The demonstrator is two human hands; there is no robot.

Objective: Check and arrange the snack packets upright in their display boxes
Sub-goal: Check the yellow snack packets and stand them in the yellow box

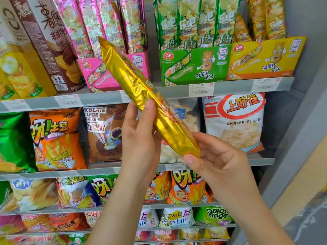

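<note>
We hold a long gold foil snack packet (145, 96) tilted before the shelves. Our left hand (141, 138) curls round its middle and our right hand (217, 161) pinches its lower end. The yellow cardboard display box (265, 59) sits at the upper shelf's (233, 87) right end.

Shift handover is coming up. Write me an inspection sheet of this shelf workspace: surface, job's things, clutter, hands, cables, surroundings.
Surface: grey shelf rail carrying price tags; the stocked shelves run above and below it.
Job's things: gold packet held tilted in front of the shelves; pink display box, green display box and yellow display box on the top shelf, packets standing in them.
Clutter: nothing seen.
Grippers: left hand grips the gold packet's middle; right hand holds its lower end.
Cables: nothing seen.
Surroundings: shrimp flakes bag among bagged snacks below; grey wall at right.
</note>
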